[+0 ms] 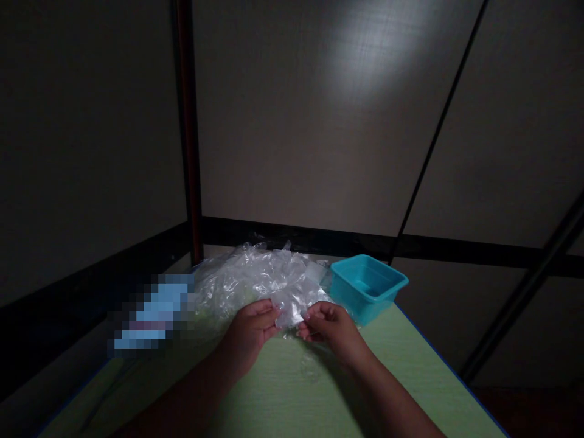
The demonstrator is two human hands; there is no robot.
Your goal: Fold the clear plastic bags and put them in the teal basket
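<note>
From my end, I can read no text, label, brand, number or sign anywhere in the head view. The light-blue item [157, 310] on the left is pixelated, so I cannot tell whether it carries any lettering.

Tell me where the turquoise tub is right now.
In the head view, the turquoise tub sits at the far right of the green table, just right of the clear plastic pile and beyond the right hand.
</note>
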